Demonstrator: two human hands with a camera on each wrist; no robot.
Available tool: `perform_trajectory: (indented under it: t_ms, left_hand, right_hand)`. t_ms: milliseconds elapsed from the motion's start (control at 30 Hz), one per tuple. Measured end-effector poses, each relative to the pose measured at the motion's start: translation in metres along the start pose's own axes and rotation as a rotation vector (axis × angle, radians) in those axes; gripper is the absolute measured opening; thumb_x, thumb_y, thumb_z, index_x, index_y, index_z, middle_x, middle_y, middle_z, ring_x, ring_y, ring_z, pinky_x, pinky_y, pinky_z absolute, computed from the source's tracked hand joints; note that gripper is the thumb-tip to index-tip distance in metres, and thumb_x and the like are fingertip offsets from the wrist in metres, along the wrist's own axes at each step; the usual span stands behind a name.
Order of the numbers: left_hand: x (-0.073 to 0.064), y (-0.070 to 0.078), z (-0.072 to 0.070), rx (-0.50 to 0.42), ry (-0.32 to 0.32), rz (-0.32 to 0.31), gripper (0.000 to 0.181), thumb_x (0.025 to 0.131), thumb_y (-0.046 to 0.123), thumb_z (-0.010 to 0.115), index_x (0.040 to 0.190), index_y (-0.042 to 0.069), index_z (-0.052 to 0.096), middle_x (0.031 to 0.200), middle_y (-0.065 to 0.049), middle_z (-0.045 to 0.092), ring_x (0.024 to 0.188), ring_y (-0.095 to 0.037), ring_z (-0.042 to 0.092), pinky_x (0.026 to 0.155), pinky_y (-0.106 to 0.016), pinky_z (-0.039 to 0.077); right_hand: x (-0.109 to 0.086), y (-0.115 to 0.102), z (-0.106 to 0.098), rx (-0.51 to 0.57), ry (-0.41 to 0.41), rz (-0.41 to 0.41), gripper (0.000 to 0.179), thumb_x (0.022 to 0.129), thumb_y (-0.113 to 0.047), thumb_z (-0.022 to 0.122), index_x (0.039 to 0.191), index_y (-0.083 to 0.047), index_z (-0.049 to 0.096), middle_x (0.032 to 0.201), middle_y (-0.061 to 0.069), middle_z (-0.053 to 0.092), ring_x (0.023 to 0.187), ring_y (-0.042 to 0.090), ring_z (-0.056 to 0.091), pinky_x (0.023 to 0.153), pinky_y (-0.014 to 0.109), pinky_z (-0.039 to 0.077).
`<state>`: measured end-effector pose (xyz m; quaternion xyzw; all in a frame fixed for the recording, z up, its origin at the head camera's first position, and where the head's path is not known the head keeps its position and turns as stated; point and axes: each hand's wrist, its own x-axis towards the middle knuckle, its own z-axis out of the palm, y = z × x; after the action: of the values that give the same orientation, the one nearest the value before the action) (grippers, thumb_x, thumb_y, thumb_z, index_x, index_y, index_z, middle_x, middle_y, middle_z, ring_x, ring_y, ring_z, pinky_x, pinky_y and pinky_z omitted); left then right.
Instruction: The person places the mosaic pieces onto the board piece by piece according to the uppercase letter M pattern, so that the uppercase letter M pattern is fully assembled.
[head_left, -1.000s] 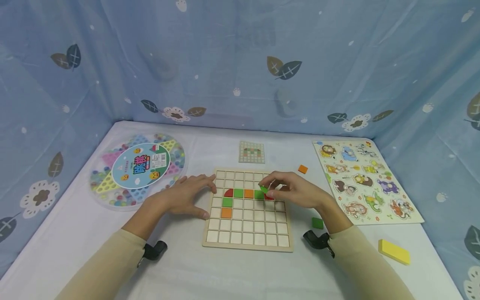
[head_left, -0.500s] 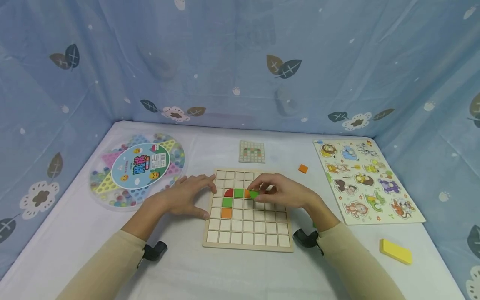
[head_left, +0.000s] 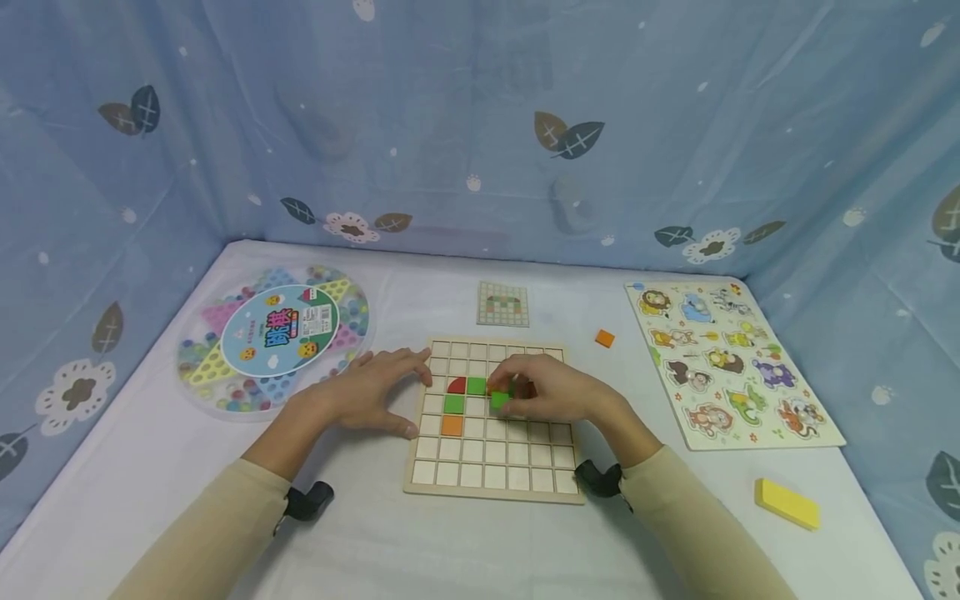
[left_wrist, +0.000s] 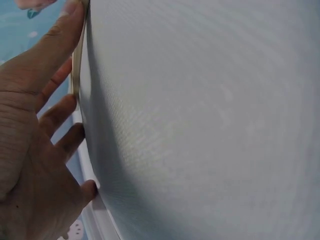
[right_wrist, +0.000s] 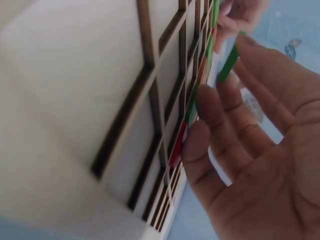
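Observation:
My right hand [head_left: 551,389] pinches a small green square tile [head_left: 500,401] between thumb and fingertips, over the upper middle of the wooden grid board [head_left: 495,497]. The right wrist view shows this tile held on edge, apart from the grid, with other fingertips at the board. My left hand [head_left: 371,392] spreads along the board's left edge, thumb and fingers touching its side. On the grid lie a red quarter-round tile [head_left: 457,386], an orange tile [head_left: 452,425] and green tiles [head_left: 453,403]. The right hand hides more tiles in that row; a red tile [right_wrist: 178,145] shows in the right wrist view.
A pattern card [head_left: 502,304] lies behind the board, with a loose orange tile [head_left: 604,338] to its right. An animal puzzle board [head_left: 712,337] and a yellow block [head_left: 787,503] sit at the right. A round Chinese checkers box [head_left: 281,333] lies at the left.
My right hand has moved left along the tile row with the green tile. Its forearm now covers a loose green tile on the table. The left hand has stayed put.

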<state>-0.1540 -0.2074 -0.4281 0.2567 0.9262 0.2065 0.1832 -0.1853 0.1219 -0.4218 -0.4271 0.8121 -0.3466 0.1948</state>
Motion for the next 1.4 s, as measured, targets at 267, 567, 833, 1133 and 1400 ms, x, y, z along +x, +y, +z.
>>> perform_trajectory:
  t_ms: [267,567,833,1133,1400]
  left_hand:
    - [0.000,0.000,0.000,-0.006,-0.004,0.006,0.064,0.075,0.057,0.086,0.127,0.035,0.054,0.170,-0.001,0.026,0.156,-0.034,0.023,0.120,-0.074,0.010]
    - [0.001,-0.002,0.001,-0.007,-0.003,0.013,0.065,0.075,0.058,0.086,0.127,0.035,0.055,0.170,-0.001,0.026,0.155,-0.034,0.026,0.119,-0.074,0.010]
    - [0.000,0.000,0.000,-0.007,0.002,0.009,0.064,0.074,0.057,0.086,0.126,0.035,0.054,0.170,-0.001,0.027,0.155,-0.034,0.026,0.119,-0.074,0.010]
    - [0.000,-0.002,0.001,0.001,-0.002,0.003,0.065,0.074,0.057,0.086,0.126,0.035,0.055,0.170,-0.001,0.027,0.155,-0.035,0.026,0.119,-0.075,0.011]
    - [0.001,-0.004,0.001,0.006,0.002,0.010,0.066,0.074,0.058,0.086,0.127,0.036,0.054,0.170,0.000,0.027,0.156,-0.033,0.025,0.119,-0.074,0.010]
  right_hand:
    - [0.004,-0.009,0.004,-0.101,-0.012,0.070,0.030,0.094,-0.018,0.076,0.122,-0.013,0.068,0.114,-0.002,0.069,0.093,0.014,0.063,0.085,0.031,0.056]
    - [0.008,-0.013,0.008,-0.191,-0.018,0.096,0.030,0.093,-0.019,0.078,0.121,-0.014,0.070,0.113,-0.005,0.068,0.093,0.013,0.061,0.085,0.030,0.054]
    - [0.008,-0.015,0.011,-0.229,-0.013,0.127,0.028,0.092,-0.020,0.078,0.119,-0.016,0.070,0.108,-0.006,0.066,0.088,0.015,0.059,0.079,0.029,0.052]
    - [0.006,-0.016,0.009,-0.223,-0.025,0.103,0.028,0.093,-0.019,0.077,0.120,-0.015,0.070,0.112,-0.005,0.067,0.091,0.015,0.060,0.082,0.030,0.053]
    - [-0.007,-0.014,0.000,-0.184,-0.018,0.098,0.029,0.095,-0.018,0.075,0.123,-0.015,0.069,0.119,-0.005,0.068,0.095,0.011,0.062,0.087,0.033,0.055]
